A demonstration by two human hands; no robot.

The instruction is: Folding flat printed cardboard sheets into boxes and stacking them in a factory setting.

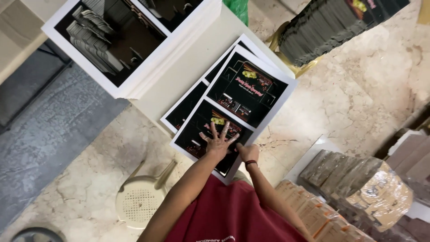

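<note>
While the left hand (218, 142) presses flat, grip wide, on a printed sheet (233, 112), the right hand (247, 152) pinches its edge.

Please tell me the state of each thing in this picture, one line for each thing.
Left hand: flat on the top sheet, fingers spread.
Right hand: at the sheet's near edge; grip cannot be told.
Top printed sheet: flat, slightly askew on the sheets below.
White table: upright, bearing the sheets.
Big sheet stack: thick, lying flat.
Plastic stool: upright, unused.
Wrapped bundles: sealed in clear film.
</note>
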